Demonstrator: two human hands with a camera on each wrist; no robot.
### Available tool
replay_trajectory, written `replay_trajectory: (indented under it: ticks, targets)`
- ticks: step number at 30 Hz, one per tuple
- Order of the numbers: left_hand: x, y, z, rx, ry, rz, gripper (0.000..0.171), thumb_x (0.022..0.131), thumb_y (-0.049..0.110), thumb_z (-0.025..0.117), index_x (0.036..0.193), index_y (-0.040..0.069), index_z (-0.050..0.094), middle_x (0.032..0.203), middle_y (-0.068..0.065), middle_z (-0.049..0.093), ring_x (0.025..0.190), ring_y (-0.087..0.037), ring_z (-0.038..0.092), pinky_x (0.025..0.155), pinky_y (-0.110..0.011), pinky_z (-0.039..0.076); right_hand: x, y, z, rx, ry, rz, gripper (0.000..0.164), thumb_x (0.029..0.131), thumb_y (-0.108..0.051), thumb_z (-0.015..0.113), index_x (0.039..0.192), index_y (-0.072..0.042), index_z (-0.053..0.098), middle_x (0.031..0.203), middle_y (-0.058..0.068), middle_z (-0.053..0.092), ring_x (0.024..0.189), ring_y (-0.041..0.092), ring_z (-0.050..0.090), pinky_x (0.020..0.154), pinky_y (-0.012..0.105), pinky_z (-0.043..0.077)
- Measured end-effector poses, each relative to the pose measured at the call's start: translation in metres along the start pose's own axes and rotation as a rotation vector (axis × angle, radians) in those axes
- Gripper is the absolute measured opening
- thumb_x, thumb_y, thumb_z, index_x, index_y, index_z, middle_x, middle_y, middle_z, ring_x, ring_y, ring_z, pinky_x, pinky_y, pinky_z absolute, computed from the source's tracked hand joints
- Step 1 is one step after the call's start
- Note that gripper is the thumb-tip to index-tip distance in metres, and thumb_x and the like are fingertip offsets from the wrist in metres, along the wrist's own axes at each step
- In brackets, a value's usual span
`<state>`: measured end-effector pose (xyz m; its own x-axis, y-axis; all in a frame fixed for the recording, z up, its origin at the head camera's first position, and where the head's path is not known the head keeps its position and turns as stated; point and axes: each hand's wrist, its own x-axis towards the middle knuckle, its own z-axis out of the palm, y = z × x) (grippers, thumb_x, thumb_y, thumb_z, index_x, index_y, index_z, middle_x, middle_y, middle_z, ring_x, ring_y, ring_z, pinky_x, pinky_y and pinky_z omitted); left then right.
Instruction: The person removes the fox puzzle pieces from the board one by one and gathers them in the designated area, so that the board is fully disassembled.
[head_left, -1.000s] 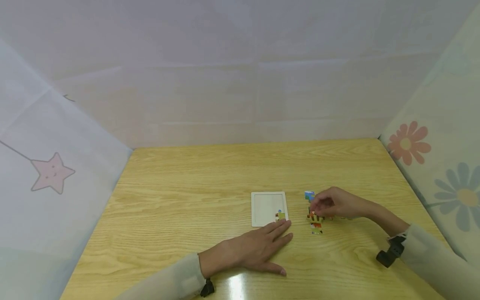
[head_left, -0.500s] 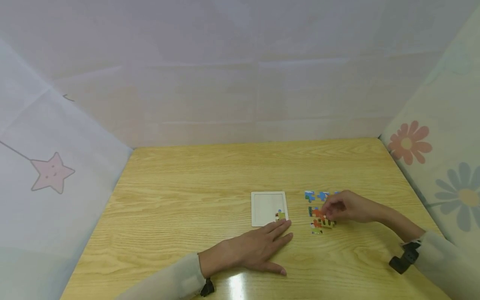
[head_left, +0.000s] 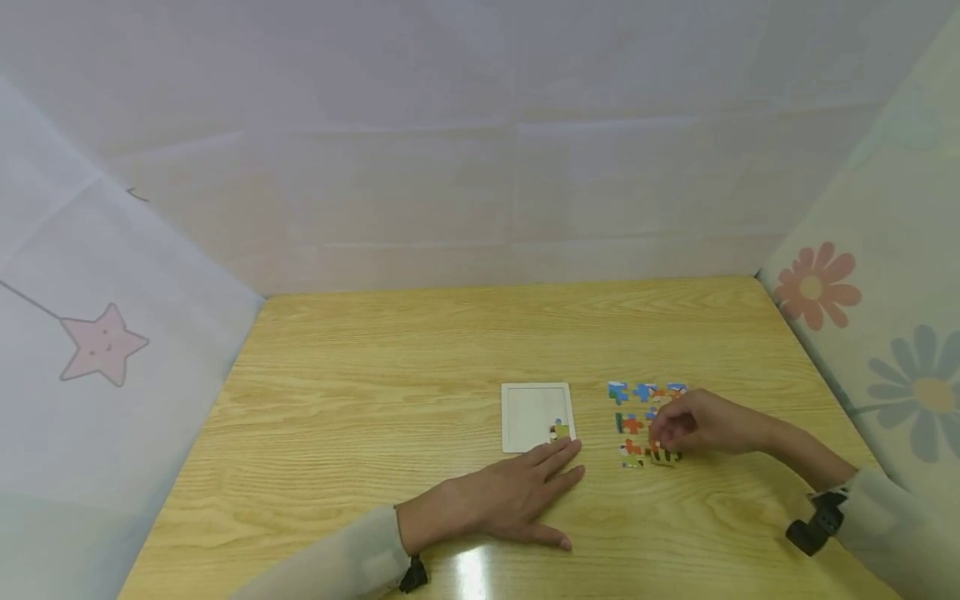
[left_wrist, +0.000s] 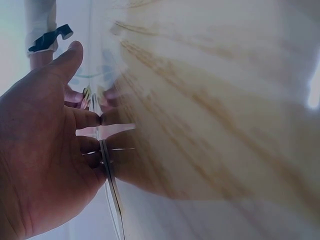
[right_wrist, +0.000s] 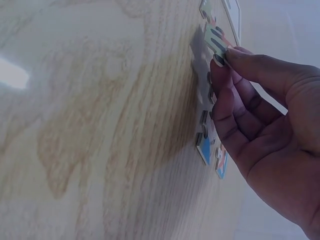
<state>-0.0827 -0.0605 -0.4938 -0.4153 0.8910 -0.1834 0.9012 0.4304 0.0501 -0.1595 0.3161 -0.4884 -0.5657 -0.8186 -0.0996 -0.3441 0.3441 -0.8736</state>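
My right hand (head_left: pixel 708 423) pinches a yellow-green jigsaw piece with dark stripes (head_left: pixel 663 457) between thumb and fingers. In the right wrist view that jigsaw piece (right_wrist: pixel 216 42) is tilted, its lower edge near the table. My left hand (head_left: pixel 517 498) lies with fingers spread, its fingertips at the lower right corner of a pale square puzzle tray (head_left: pixel 506 421). One green jigsaw piece (head_left: pixel 561 430) sits in that corner of the tray. Left of the held piece lies a red and green jigsaw piece (head_left: pixel 632 456). My right fingers partly hide pieces behind them.
Loose jigsaw pieces lie in rows right of the tray: a blue and green one (head_left: pixel 617 392), a red one (head_left: pixel 632 424), and several more along the top row. The wooden table (head_left: pixel 360 383) meets cloth-covered walls at the back and sides.
My right hand has moved right and slightly nearer with the striped jigsaw piece, from over the left column to beside its lowest piece. More loose pieces now show. My left hand stays put.
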Motion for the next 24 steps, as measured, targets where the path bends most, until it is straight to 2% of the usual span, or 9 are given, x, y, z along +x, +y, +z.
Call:
replay_trajectory:
  ticks: [8, 16, 24]
  targets:
    - [0.0002, -0.001, 0.0011, -0.005, -0.005, -0.002, 0.095, 0.102, 0.077, 0.036, 0.169, 0.011, 0.026, 0.177, -0.018, 0.01, 0.165, -0.028, 0.01, 0.131, -0.034, 0.021, -0.0011, 0.0031, 0.0032, 0.002, -0.002, 0.011, 0.016, 0.1, -0.003, 0.072, 0.115, -0.006, 0.075, 0.1, 0.008, 0.076, 0.084, 0.021, 0.074, 0.072, 0.032, 0.064]
    - [0.0013, -0.0014, 0.0006, -0.012, -0.018, -0.006, 0.095, 0.102, 0.077, 0.037, 0.17, 0.011, 0.025, 0.177, -0.017, 0.008, 0.165, -0.028, 0.008, 0.131, -0.034, 0.021, -0.0009, 0.0036, 0.005, -0.063, 0.018, -0.024, 0.016, 0.098, -0.001, 0.073, 0.112, -0.008, 0.076, 0.099, 0.005, 0.077, 0.083, 0.019, 0.074, 0.07, 0.03, 0.063]
    - [0.0008, -0.0002, -0.0005, -0.017, -0.022, -0.002, 0.094, 0.103, 0.076, 0.037, 0.17, 0.012, 0.025, 0.177, -0.017, 0.009, 0.165, -0.028, 0.009, 0.131, -0.034, 0.022, -0.0023, 0.0008, 0.0075, -0.102, 0.035, -0.021, 0.015, 0.098, -0.001, 0.074, 0.109, -0.011, 0.077, 0.097, 0.001, 0.077, 0.08, 0.017, 0.072, 0.068, 0.028, 0.062]
